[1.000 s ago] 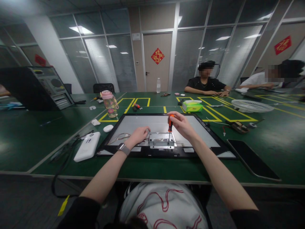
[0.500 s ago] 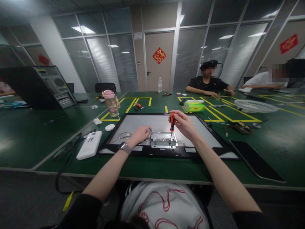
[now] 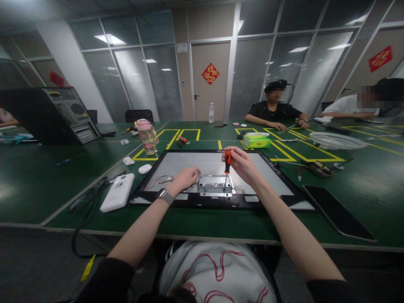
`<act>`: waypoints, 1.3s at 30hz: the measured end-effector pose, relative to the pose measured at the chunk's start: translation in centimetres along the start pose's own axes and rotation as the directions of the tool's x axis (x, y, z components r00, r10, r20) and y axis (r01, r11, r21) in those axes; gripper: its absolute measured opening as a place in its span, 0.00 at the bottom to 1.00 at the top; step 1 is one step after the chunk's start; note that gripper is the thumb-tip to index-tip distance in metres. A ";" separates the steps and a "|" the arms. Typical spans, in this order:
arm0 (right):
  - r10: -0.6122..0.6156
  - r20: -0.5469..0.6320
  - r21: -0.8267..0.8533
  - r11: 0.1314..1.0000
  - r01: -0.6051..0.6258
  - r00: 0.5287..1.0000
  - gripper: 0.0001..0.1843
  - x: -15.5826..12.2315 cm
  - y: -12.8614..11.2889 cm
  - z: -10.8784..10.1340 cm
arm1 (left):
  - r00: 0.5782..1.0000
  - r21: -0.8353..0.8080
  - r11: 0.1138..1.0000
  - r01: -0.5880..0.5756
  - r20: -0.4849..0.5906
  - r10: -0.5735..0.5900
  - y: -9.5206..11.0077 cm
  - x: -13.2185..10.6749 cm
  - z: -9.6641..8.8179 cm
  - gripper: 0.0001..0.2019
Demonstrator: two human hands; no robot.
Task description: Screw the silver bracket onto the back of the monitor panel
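Observation:
My right hand (image 3: 239, 162) is closed around the orange and black handle of a screwdriver (image 3: 227, 160). The screwdriver stands nearly upright, its shaft pointing down to the right part of a silver metal bracket (image 3: 214, 184). The exact contact of the tip is too small to make out. The bracket lies on a large flat screen panel (image 3: 183, 162) with a black frame, which rests on the table. At the bracket's left edge, my left hand (image 3: 186, 177) lies on the panel, fingers loosely curved and holding nothing visible. Thin wires run beside that hand.
On the green table (image 3: 221, 227), a white power bank (image 3: 117, 192) and a pink-lidded bottle (image 3: 147, 136) stand left of the panel. A black phone (image 3: 337, 212) lies at right. Behind are a green tissue pack (image 3: 257, 140) and a computer case (image 3: 50, 115). Two people sit across at right.
Both my hands keep almost the same place, and the screwdriver stays upright over the bracket with only a slight shift. Across the table, a person's hands have moved a little.

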State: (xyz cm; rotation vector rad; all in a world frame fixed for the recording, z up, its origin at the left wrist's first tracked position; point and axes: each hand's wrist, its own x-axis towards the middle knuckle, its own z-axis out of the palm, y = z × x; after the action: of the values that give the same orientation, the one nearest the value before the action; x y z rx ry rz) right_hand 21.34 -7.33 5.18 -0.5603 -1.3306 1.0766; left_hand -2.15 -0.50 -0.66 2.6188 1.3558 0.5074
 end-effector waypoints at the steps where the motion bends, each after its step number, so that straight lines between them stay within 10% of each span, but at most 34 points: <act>1: -0.002 -0.001 -0.007 1.000 0.002 1.000 0.13 0.0 0.0 0.0 | 1.000 -0.001 1.000 -0.003 -0.004 0.003 0.0 0.0 0.0 0.15; 39: 0.024 0.045 0.008 1.000 -0.025 0.999 0.13 -0.1 0.0 0.3 | 1.000 -0.006 1.000 0.011 0.008 -0.011 0.1 0.1 -0.1 0.15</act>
State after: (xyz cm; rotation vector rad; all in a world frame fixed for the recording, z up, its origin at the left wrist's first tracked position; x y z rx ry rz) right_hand 21.06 -7.52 5.18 -0.5504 -1.3609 1.1198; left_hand -2.06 -0.53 -0.53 2.6039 1.3641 0.4986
